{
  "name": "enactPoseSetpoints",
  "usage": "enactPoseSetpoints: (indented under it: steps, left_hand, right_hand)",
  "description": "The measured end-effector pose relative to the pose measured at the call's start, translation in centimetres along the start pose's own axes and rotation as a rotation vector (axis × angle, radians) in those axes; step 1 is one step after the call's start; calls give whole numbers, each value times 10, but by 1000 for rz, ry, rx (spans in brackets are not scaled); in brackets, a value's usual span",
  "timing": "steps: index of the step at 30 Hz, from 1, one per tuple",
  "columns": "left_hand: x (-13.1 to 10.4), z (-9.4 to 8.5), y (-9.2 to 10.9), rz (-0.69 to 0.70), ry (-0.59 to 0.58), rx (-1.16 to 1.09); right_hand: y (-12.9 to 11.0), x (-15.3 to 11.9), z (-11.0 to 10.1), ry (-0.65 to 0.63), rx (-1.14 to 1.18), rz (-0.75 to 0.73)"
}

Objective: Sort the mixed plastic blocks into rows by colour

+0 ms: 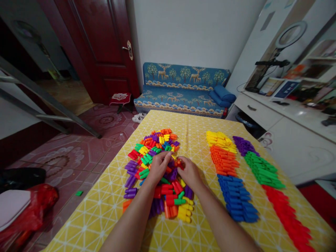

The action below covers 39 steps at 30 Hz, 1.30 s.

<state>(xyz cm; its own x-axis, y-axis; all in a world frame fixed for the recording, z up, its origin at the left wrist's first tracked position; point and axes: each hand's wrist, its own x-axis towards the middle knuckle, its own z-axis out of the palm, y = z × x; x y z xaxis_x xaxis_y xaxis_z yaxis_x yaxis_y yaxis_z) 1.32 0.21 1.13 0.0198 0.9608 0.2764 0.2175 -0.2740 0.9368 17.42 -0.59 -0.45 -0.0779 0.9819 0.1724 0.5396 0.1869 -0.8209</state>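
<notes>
Both hands are close together over a mixed heap of plastic building pieces (147,159), bullet-shaped with paired prongs, in red, orange, yellow, green, blue and purple. My left hand (159,167) is closed in a pinch, and a small yellow building piece (173,157) shows at its fingertips. Just to its right, my right hand (191,174) has its thumb and fingers closed on an orange-red building piece (179,163). The fingers partly cover both pieces, and whether the two touch I cannot tell. Loose yellow pieces (185,211) lie near my right forearm.
Sorted by colour on the table's right are yellow (221,141), orange (224,160), blue (236,198), purple (244,145), green (263,169) and red (287,217) piles. A yellow patterned cloth (105,218) covers the table. Beyond stands a blue sofa (178,94). One green piece (79,193) lies on the floor.
</notes>
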Motion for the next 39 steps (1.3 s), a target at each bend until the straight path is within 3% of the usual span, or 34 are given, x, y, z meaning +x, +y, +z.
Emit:
enactPoseSetpoints:
  steps: [4,8,20,28,33,39]
  left_hand:
    - [1,-1,3,118,-12,62]
    - [0,0,3,126,-102,65]
    - [-1,1,5,55,-152,14]
    - [-4,2,6,115,-195,1]
    - [-3,1,6,229,-240,66]
    - [-2,4,1,26,-102,-42]
  right_hand:
    - [8,4,8,-38,617,138]
    - [9,-1,8,-25,824,143]
    - [0,-11,6,-4,703,156]
    - [3,-11,6,15,720,152]
    - [7,-11,5,33,751,144]
    - [2,-11,4,18,705,171]
